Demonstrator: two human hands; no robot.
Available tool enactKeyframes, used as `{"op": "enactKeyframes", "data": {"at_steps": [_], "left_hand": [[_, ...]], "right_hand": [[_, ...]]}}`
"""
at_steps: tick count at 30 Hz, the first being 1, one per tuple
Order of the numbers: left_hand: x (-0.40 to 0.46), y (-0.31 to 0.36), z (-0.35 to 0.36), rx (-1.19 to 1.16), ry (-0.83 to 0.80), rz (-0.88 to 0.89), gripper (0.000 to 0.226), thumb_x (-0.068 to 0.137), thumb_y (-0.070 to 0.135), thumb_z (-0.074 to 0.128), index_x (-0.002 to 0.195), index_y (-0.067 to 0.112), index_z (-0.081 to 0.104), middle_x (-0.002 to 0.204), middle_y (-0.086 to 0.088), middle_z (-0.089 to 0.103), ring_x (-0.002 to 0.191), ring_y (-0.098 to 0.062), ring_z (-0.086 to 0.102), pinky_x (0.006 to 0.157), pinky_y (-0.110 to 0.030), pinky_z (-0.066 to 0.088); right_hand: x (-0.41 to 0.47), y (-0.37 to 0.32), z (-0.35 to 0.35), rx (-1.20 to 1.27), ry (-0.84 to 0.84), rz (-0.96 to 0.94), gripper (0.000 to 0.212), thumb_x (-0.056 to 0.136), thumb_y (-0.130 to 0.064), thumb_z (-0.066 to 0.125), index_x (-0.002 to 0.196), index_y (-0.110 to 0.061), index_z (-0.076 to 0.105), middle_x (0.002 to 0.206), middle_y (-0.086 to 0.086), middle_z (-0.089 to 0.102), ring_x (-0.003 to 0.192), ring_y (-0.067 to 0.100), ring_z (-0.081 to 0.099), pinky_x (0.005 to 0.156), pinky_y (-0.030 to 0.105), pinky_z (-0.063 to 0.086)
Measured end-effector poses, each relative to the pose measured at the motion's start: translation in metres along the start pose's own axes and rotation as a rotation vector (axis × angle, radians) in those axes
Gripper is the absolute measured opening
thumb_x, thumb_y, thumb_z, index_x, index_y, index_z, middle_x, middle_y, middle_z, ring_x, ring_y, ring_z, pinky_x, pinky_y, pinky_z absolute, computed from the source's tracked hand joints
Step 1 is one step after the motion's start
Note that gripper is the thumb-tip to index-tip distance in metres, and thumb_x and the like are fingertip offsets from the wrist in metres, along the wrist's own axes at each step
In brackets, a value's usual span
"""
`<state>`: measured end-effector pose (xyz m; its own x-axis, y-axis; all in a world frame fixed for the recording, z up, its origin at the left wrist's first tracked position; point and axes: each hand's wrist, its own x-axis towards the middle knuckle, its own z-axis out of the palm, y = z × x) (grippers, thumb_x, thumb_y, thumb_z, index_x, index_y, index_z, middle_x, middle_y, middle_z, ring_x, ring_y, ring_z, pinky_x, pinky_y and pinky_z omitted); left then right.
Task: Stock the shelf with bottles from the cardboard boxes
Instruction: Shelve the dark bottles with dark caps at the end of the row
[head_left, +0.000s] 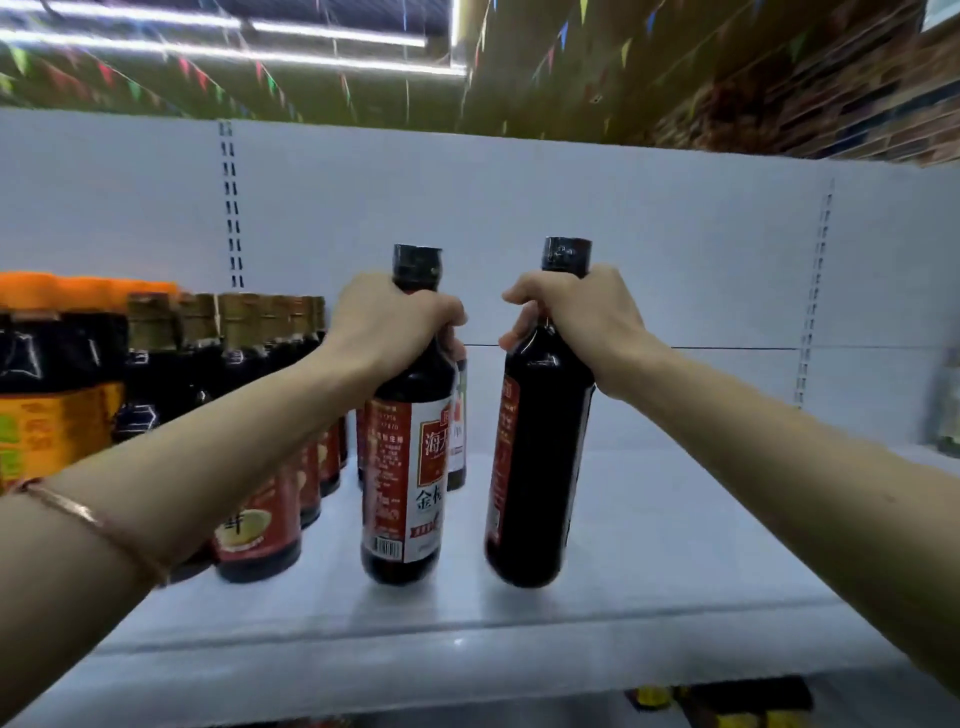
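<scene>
Two dark sauce bottles, one (402, 467) being gripped at the neck by the left hand (395, 325) and the other (535, 467) by the right hand (576, 317), are being lowered onto the white shelf (649, 561) (best set upright, labels forward, beside the stocked row (270, 467)).

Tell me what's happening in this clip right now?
A person is stocking a white shelf with dark sauce bottles. The left hand grips one bottle by the neck, its base at the shelf surface. The right hand grips a second bottle by the neck, slightly tilted beside the first. Rows of gold-capped bottles already stand to the left; the shelf's right side is mostly bare.
</scene>
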<state>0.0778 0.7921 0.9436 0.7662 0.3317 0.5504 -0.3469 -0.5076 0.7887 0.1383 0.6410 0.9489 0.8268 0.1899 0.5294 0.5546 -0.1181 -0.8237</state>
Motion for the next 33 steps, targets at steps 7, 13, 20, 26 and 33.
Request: {"op": "enactKeyframes", "data": {"at_steps": [7, 13, 20, 26, 33], "left_hand": [[0.032, -0.050, 0.006, 0.082, 0.120, -0.083, 0.017, 0.080, 0.021, 0.067, 0.074, 0.006, 0.072, 0.065, -0.001, 0.073, 0.060, -0.013, 0.071, 0.072, -0.034, 0.059], [0.056, -0.073, 0.023, 0.178, 0.302, -0.023, 0.029, 0.085, 0.035, 0.068, 0.082, 0.006, 0.071, 0.073, -0.003, 0.072, 0.064, -0.010, 0.068, 0.061, -0.021, 0.053], [0.045, -0.099, 0.042, 0.196, 0.329, 0.123, 0.013, 0.089, 0.037, 0.063, 0.096, 0.029, 0.055, 0.087, 0.013, 0.063, 0.080, 0.004, 0.059, 0.069, -0.016, 0.045], [0.033, -0.113, 0.042, 0.137, 0.292, 0.173, 0.038, 0.089, 0.042, 0.062, 0.120, 0.026, 0.048, 0.101, 0.019, 0.057, 0.093, 0.012, 0.054, 0.073, -0.004, 0.040], [0.027, -0.119, 0.039, 0.089, 0.216, 0.201, 0.046, 0.087, 0.046, 0.061, 0.126, 0.028, 0.042, 0.119, 0.007, 0.057, 0.104, -0.002, 0.056, 0.081, -0.015, 0.045]], "right_hand": [[0.045, 0.051, 0.039, -0.037, -0.116, 0.001, 0.034, 0.075, -0.022, 0.065, 0.044, -0.007, 0.068, 0.062, 0.010, 0.072, 0.065, 0.018, 0.064, 0.086, 0.043, 0.056], [0.079, 0.072, 0.052, -0.066, -0.168, -0.062, 0.033, 0.081, -0.025, 0.062, 0.057, -0.005, 0.073, 0.063, 0.004, 0.073, 0.067, 0.010, 0.066, 0.075, 0.028, 0.053], [0.082, 0.091, 0.062, 0.109, -0.177, -0.106, 0.028, 0.085, -0.034, 0.067, 0.069, -0.011, 0.070, 0.069, 0.003, 0.074, 0.074, 0.020, 0.071, 0.081, 0.043, 0.057], [0.068, 0.094, 0.059, 0.304, -0.186, -0.043, 0.030, 0.085, -0.037, 0.071, 0.071, -0.010, 0.068, 0.082, 0.010, 0.076, 0.068, 0.016, 0.068, 0.075, 0.033, 0.058], [0.056, 0.110, 0.059, 0.509, -0.125, 0.035, 0.048, 0.077, -0.048, 0.075, 0.100, -0.006, 0.073, 0.099, 0.010, 0.075, 0.093, 0.025, 0.072, 0.090, 0.041, 0.056]]}}
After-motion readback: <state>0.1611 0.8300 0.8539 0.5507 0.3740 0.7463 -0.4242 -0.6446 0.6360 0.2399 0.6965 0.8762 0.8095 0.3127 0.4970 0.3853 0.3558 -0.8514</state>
